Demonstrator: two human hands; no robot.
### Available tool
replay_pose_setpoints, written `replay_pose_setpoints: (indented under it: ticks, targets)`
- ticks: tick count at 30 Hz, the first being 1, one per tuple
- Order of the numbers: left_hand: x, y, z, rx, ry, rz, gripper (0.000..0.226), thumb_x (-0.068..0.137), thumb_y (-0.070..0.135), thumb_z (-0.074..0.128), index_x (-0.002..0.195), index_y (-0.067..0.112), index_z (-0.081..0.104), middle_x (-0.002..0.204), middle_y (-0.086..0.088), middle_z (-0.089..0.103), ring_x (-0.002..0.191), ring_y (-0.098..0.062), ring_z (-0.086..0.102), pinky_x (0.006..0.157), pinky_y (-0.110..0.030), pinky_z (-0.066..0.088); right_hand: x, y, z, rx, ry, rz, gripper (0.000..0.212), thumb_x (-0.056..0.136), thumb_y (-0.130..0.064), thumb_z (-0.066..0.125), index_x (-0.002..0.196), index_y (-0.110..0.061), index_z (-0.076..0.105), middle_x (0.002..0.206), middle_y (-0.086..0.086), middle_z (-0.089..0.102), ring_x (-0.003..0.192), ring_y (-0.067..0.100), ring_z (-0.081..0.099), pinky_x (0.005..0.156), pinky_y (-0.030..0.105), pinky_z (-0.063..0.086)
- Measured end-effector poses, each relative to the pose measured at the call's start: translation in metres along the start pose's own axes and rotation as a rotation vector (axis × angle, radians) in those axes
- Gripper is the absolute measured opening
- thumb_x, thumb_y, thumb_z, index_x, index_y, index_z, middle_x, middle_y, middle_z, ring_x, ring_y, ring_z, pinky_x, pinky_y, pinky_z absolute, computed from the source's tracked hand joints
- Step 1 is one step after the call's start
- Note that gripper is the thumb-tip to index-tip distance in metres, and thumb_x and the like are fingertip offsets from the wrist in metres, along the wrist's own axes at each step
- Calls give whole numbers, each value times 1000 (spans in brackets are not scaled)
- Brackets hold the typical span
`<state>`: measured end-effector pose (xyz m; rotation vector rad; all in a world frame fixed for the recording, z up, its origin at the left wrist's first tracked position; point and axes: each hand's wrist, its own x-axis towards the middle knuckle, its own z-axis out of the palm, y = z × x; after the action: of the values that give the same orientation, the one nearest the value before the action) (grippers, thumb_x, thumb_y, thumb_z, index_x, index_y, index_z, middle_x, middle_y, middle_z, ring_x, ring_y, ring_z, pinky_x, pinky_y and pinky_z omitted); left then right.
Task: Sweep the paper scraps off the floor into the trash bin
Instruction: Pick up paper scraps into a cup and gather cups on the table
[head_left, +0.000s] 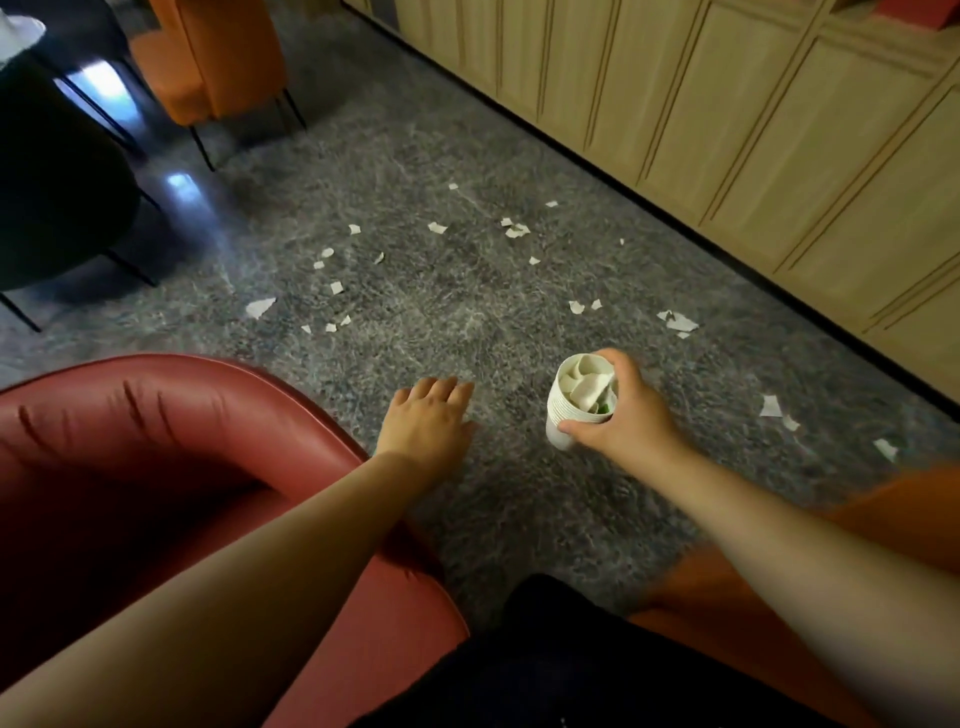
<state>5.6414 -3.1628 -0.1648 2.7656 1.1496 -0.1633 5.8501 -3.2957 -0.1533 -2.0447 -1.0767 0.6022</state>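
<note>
- Floor (467, 493): grey mottled surface, apparently hard and smooth. Judgement: scraps should slide readily under a sweeping stroke.
- Red armchair (156, 467): stands at lower left, beside the left forearm. It may limit the stroke on that side.
- Right hand (618, 415): fingers and thumb curled round a stack of paper cups (563, 415), held upright above the floor. White pieces fill the top cup.
- Left hand (431, 415): palm down, fingers straight and loosely spread, holding nothing, extended low toward the floor. Contact with the floor cannot be determined.
- Paper scraps (519, 231): small torn white pieces, scattered across the floor ahead of both hands and to the right. Judgement: very light, limp, easily displaced by air; gather by sweeping, or pinch at an edge.
- Trash bin: not in view.
</note>
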Motion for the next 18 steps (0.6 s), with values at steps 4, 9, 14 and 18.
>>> replay_pose_setpoints:
  ticks: [4,9,14,18]
  targets:
    - [26,-19,-6,-15,2,-40,57,99,47,39,151,26,27,155,1,32,143,-22,26,113,-41,25,44,-7,18,0,-50,-13,79,56,-30,90,112,-46,37,100,-16,56,88,9,56,65,7,35]
    - [87,-40,-7,-38,-35,-89,57,100,46,39,151,25,26,157,1,30,143,-23,25,113,-42,24,123,-15,29,-34,-127,-40,81,58,-31,89,121,-39,39,104,-16,56,91,10,55,73,22,39]
    - [164,-63,-12,-63,-54,-183,57,100,48,36,151,26,25,156,2,31,143,-22,25,113,-40,24,221,-26,22,-60,-208,-77,80,60,-30,88,122,-38,38,107,-13,58,94,11,56,72,22,40]
    - [215,-87,-24,-72,-56,-269,58,100,50,35,152,27,24,156,3,31,144,-21,24,115,-41,23,296,-43,20,-71,-252,-114,82,61,-29,88,125,-34,37,110,-11,56,97,12,55,74,21,41]
